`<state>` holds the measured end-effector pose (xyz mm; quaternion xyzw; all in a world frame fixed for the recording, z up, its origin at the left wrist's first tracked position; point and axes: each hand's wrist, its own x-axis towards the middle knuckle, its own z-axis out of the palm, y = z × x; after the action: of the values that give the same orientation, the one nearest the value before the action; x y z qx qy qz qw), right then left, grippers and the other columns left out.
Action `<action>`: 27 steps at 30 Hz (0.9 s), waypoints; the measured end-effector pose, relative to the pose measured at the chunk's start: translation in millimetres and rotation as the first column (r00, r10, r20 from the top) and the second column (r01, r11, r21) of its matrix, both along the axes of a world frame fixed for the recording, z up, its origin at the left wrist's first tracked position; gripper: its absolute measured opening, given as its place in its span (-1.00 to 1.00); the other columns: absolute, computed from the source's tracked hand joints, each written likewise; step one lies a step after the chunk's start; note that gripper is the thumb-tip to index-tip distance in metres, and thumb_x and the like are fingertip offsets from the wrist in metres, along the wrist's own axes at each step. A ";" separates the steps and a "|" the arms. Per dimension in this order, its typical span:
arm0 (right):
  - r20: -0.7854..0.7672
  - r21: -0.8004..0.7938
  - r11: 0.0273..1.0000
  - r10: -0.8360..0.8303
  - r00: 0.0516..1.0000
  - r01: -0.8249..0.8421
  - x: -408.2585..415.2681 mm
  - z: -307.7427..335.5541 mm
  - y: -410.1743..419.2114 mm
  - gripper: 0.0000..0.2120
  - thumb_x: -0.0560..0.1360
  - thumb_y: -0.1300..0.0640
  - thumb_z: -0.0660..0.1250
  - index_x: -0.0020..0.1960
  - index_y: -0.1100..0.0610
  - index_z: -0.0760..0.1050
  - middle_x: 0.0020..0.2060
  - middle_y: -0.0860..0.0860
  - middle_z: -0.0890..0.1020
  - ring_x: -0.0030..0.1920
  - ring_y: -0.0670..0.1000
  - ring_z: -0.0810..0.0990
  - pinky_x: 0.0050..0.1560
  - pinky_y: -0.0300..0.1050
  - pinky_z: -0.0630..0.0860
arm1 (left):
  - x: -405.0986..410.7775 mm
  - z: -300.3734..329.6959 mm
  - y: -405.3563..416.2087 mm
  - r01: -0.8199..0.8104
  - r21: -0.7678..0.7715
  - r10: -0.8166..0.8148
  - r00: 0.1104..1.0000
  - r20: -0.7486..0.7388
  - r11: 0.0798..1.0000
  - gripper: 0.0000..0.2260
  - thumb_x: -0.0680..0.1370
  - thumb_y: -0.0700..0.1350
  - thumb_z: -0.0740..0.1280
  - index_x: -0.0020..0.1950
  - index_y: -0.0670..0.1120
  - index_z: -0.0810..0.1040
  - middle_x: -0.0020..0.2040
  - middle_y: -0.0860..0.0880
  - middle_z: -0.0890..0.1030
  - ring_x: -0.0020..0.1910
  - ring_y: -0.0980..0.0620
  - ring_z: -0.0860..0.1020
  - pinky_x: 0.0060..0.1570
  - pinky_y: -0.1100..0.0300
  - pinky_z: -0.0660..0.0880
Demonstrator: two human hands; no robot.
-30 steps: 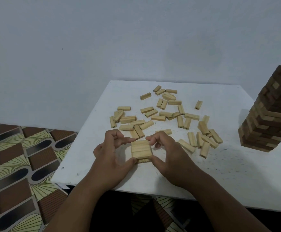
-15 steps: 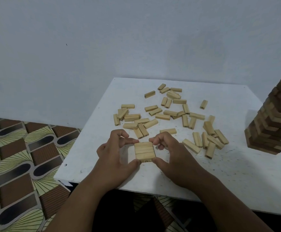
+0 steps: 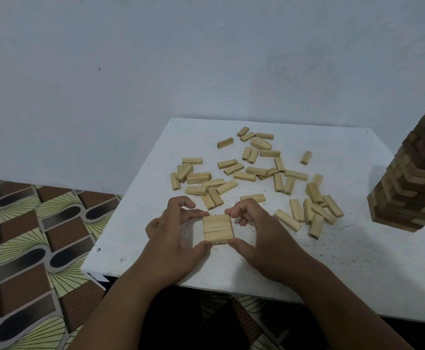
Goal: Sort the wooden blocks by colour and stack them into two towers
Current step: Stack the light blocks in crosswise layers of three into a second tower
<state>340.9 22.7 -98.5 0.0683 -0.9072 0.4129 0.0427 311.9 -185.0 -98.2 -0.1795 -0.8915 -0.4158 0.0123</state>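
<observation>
A low stack of light wooden blocks (image 3: 217, 228), three side by side on top, sits near the front of the white table (image 3: 345, 261). My left hand (image 3: 173, 238) pinches its left side between thumb and forefinger. My right hand (image 3: 259, 236) pinches its right side the same way. Several loose light blocks (image 3: 244, 173) lie scattered behind the stack. A tall tower of dark brown blocks (image 3: 413, 178) with a few lighter ones stands at the table's right edge, partly cut off by the frame.
A pale wall rises right behind the table. Patterned floor covering (image 3: 29, 243) lies to the left, below the table's left edge. The table's front edge runs just under my wrists.
Both hands stay on the small stack, squaring its sides. The view has shifted slightly, so the table and tower sit further right in the frame.
</observation>
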 end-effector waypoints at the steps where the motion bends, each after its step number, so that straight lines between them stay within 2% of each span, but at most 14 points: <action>1: 0.005 0.001 1.000 -0.001 1.000 0.001 0.1 -0.1 0.1 -0.56 0.39 0.07 0.48 0.06 -0.26 0.30 0.14 -0.27 0.53 0.09 -0.18 0.47 0.21 0.06 0.45 | -0.3 -0.4 -0.2 -0.001 0.000 0.001 1.000 0.003 1.000 -0.40 0.41 -0.05 0.50 0.19 0.25 0.15 0.15 0.37 0.57 0.30 0.46 0.26 0.30 0.15 0.09; 5: 0.030 -0.005 1.000 -0.001 1.000 0.001 0.0 -0.4 1.1 -0.55 0.39 0.05 0.48 0.12 -0.22 0.32 0.15 -0.28 0.53 0.11 -0.20 0.47 0.24 0.07 0.44 | -0.2 -1.2 -1.1 -0.005 0.003 0.005 1.000 0.016 1.000 -0.40 0.41 -0.04 0.50 0.20 0.27 0.15 0.16 0.36 0.57 0.33 0.37 0.29 0.28 0.20 0.08; 9: 0.046 -0.007 1.000 -0.005 0.999 0.005 0.9 0.0 2.4 -0.55 0.39 0.07 0.49 0.13 -0.19 0.34 0.12 -0.29 0.53 0.13 -0.23 0.47 0.26 0.08 0.42 | 0.2 -0.7 -0.8 0.001 -0.008 -0.001 1.000 0.024 1.000 -0.39 0.41 -0.07 0.50 0.20 0.26 0.15 0.15 0.35 0.57 0.29 0.46 0.27 0.26 0.30 0.06; 13: 0.048 -0.003 1.000 0.006 0.999 -0.006 1.9 2.5 3.5 -0.54 0.38 0.07 0.49 0.15 -0.18 0.34 0.07 -0.30 0.52 0.14 -0.22 0.47 0.27 0.07 0.43 | 0.3 -0.2 -1.4 -0.003 -0.029 0.005 0.998 0.066 1.000 -0.36 0.39 -0.13 0.46 0.23 0.27 0.14 0.16 0.38 0.55 0.33 0.30 0.28 0.26 0.31 0.05; 15: 0.052 -0.004 1.000 0.011 0.999 -0.010 1.8 4.7 4.8 -0.52 0.38 0.07 0.49 0.17 -0.17 0.34 0.05 -0.27 0.51 0.16 -0.22 0.47 0.25 0.00 0.47 | 0.5 1.9 -1.7 -0.019 -0.011 0.020 0.993 0.113 1.000 -0.36 0.38 -0.18 0.41 0.23 0.30 0.14 0.18 0.40 0.53 0.32 0.19 0.24 0.22 0.27 0.10; 17: 0.039 -0.013 1.000 0.012 0.999 -0.011 0.2 8.7 7.0 -0.54 0.40 0.08 0.48 0.18 -0.17 0.35 0.04 -0.21 0.52 0.11 -0.26 0.48 0.12 -0.14 0.51 | -0.5 3.9 -2.8 -0.037 0.039 0.031 0.989 0.142 0.999 -0.38 0.36 -0.20 0.37 0.20 0.31 0.16 0.17 0.41 0.53 0.34 0.17 0.25 0.27 0.15 0.17; 19: -0.009 -0.017 1.000 0.000 1.000 0.000 -4.4 14.9 7.8 -0.61 0.44 0.09 0.46 0.18 -0.12 0.39 -0.04 -0.19 0.52 -0.11 -0.34 0.48 -0.13 -0.35 0.40 | -2.9 7.1 -3.9 -0.072 0.096 0.059 0.990 0.127 0.993 -0.43 0.35 -0.20 0.34 0.17 0.28 0.21 0.16 0.37 0.56 0.36 0.17 0.31 0.36 -0.04 0.24; 20: -0.045 -0.019 1.000 -0.014 0.999 0.013 -8.4 18.0 7.1 -0.67 0.46 0.10 0.45 0.16 -0.08 0.43 -0.09 -0.19 0.52 -0.20 -0.34 0.47 -0.22 -0.38 0.35 | -5.2 9.1 -4.5 -0.099 0.118 0.086 0.990 0.108 0.988 -0.47 0.37 -0.23 0.34 0.16 0.26 0.25 0.15 0.34 0.57 0.35 0.16 0.35 0.37 -0.09 0.26; 23: -0.105 -0.018 0.998 -0.060 0.993 0.059 -27.5 24.7 0.3 -0.80 0.48 0.11 0.44 0.05 -0.05 0.49 -0.17 -0.14 0.56 -0.25 -0.23 0.50 -0.25 -0.37 0.35 | -20.0 15.7 -3.9 -0.182 0.123 0.179 0.983 0.034 0.976 -0.58 0.44 -0.29 0.29 0.08 0.22 0.37 0.14 0.27 0.57 0.29 0.16 0.40 0.34 -0.10 0.31; 27: -0.008 0.052 0.994 -0.098 0.995 0.099 -56.4 26.8 -17.9 -0.82 0.45 0.10 0.44 -0.01 -0.04 0.48 -0.12 -0.18 0.57 -0.18 -0.15 0.54 -0.15 -0.20 0.51 | -44.6 17.2 2.6 -0.160 0.073 0.165 0.984 -0.063 0.984 -0.74 0.49 -0.19 0.26 0.02 0.19 0.45 0.05 0.28 0.55 0.18 0.12 0.46 0.28 -0.15 0.37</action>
<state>284.5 4.8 -71.8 0.0258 -0.9198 0.3863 0.0637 267.3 -182.4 -81.0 -0.1197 -0.8875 -0.4371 0.0832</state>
